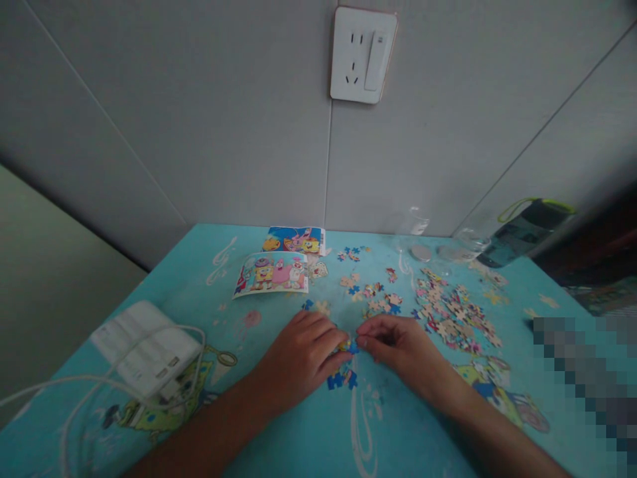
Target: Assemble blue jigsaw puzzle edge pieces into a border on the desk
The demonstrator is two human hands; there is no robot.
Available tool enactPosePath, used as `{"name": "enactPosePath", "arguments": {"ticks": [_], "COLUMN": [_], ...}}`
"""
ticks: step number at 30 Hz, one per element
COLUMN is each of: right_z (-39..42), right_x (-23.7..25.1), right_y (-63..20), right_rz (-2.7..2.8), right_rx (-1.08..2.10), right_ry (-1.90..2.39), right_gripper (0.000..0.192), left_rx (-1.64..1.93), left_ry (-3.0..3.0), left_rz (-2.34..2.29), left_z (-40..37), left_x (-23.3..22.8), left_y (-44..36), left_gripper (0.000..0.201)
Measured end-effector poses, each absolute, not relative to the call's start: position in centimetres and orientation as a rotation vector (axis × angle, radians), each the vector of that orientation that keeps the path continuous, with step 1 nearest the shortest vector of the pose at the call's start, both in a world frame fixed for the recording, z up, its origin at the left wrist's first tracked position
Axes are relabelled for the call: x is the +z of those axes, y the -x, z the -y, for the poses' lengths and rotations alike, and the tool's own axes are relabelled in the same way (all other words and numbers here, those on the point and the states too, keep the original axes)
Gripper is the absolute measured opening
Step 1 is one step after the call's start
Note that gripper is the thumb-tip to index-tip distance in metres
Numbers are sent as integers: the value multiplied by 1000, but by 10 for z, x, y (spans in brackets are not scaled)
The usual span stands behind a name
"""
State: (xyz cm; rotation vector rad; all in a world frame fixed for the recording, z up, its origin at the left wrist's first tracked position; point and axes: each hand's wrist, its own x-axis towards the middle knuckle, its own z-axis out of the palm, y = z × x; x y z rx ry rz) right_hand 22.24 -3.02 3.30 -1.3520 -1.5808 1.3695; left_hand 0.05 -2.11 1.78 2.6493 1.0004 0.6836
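Observation:
My left hand (307,355) rests at the middle of the table, its thumb and fingers closed about a few joined jigsaw pieces (343,345). Facing it, my right hand (401,342) pinches a small blue jigsaw piece (354,346) against the edge of those pieces. Just below the fingers lies a blue joined cluster (342,380). Behind both hands are small groups of loose pieces (383,304), and a large heap of mixed pieces (455,312) spreads to the right. Two cartoon picture cards (273,273) lie at the back. My fingers partly hide the held pieces.
A white power strip (146,348) with a looping cable sits at left. At the back right are clear containers (417,222), a round lid (421,252) and a leaning dark bottle (527,232). The wall carries a socket (363,54). A pixelated patch covers the right edge.

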Motion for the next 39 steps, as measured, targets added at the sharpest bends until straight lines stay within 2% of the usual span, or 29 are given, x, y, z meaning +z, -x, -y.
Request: {"name": "enactPosePath", "arguments": {"ticks": [11, 16, 22, 29, 34, 39], "right_z": [32, 11, -66, -129, -110, -74], "right_x": [31, 27, 30, 22, 22, 24], "right_y": [-220, -238, -263, -260, -257, -229], "right_rz": [1686, 1697, 1861, 1910, 2030, 2304], "right_rx": [1302, 954, 402, 239, 181, 221], "right_ry": [1331, 1463, 1701, 1825, 1786, 1515], "right_gripper": [16, 19, 22, 22, 28, 21], "left_rx": [749, 729, 708, 724, 698, 653], "left_ry": [-2667, -2651, -2696, -2733, -2746, -2755], "left_rz": [-1037, -1116, -1107, -1103, -1114, -1109], "left_z": [21, 20, 20, 20, 21, 21], "left_x": [17, 18, 14, 14, 15, 18], "left_y": [-2, 0, 0, 3, 3, 0], "left_gripper": [13, 16, 18, 18, 18, 17]}}
